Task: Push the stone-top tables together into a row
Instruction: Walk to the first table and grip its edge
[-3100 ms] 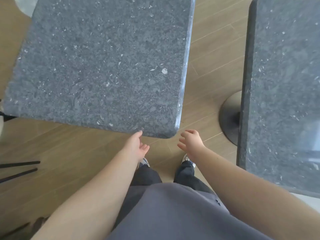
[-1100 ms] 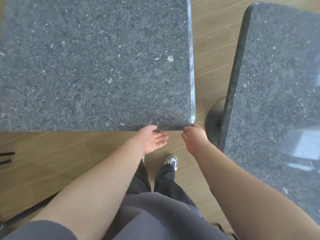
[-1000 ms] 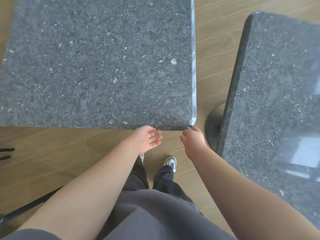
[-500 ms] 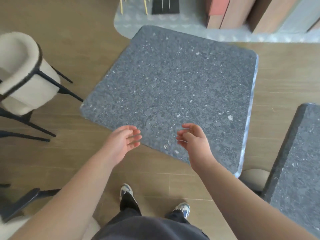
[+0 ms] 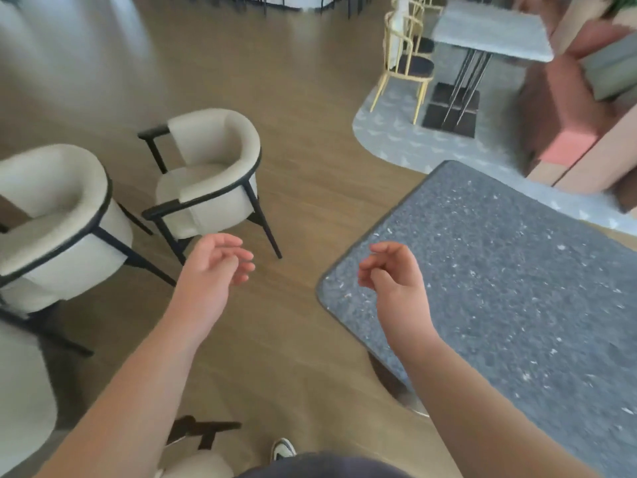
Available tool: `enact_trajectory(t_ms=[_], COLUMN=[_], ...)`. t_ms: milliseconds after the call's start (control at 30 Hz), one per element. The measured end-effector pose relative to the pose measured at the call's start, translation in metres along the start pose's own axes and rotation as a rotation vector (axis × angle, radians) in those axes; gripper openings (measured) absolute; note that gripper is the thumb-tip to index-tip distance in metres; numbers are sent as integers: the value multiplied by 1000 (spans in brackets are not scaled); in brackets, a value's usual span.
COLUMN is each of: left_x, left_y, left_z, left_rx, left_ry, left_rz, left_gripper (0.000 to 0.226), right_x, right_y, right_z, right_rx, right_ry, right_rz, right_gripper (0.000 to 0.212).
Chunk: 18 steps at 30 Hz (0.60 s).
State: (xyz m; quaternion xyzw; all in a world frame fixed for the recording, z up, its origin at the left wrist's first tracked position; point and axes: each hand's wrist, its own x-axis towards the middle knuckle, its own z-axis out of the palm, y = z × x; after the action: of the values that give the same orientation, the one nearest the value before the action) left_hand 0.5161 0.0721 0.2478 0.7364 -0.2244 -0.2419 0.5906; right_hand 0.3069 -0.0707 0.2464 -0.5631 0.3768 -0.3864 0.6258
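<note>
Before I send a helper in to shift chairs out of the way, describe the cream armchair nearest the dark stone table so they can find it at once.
Start from the dark speckled stone table on the right and look left across the wooden floor. The first cream armchair is the one. Unlike its twin at the left edge, it stands farther back and is wholly in view.

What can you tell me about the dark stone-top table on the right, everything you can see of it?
The stone-top table has a dark grey slab speckled with pale flecks, polished-looking, with rounded corners and a thin darker edge. It sits level, turned diagonally to the view, one corner pointing left, and runs out of frame on the right. Part of a base shows beneath its near edge on the wooden floor. Nothing rests on it. The right hand hangs over its left corner, fingers loosely curled, with no contact visible; the image is slightly blurred.
</note>
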Motion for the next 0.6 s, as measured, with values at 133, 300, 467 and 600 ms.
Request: enact_trajectory(t_ms=[133,300,467,600], left_x=[51,126,227,308], left_y=[9,12,14,20], left_z=[-42,-61,-63,-71], left_rx=[-160,-232,-180,-103], left_ry=[55,59,32,47], left_rz=[13,20,33,13], left_gripper=[27,26,28,31], right_x=[45,107,194,276], right_y=[-17,-20,-3,9], right_z=[64,116,163,206], right_rx=[16,31,86,61], right_ry=[-98,-125,-83,-120], right_rz=[-73,-72,-55,-38], right_gripper=[39,36,38,39])
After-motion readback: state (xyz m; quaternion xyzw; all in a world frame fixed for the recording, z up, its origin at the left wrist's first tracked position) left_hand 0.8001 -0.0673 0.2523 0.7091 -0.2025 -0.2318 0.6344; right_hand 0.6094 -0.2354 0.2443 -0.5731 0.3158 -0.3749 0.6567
